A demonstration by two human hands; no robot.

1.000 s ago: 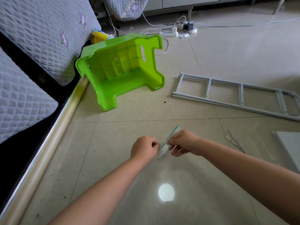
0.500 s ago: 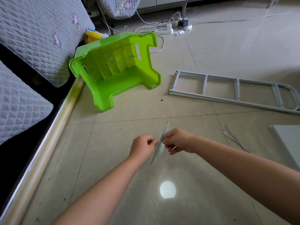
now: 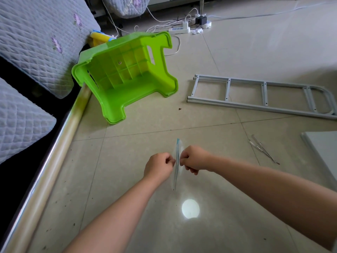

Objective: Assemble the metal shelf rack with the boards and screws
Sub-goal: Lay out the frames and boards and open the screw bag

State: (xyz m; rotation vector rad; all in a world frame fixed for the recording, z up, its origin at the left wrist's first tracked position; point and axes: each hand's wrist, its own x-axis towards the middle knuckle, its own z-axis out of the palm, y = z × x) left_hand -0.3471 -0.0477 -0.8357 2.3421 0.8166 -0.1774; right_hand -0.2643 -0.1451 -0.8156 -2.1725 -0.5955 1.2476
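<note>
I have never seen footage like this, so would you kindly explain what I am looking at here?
There is no machine here: a camera worn on a person's head looks down at their two bare hands above a tiled floor. The left hand and right hand each pinch one side of a small clear zip bag, seen edge-on. On the floor lie a metal ladder-like rack frame, a tipped green plastic stool, some thin metal tools and a pale board at the right edge.
</note>
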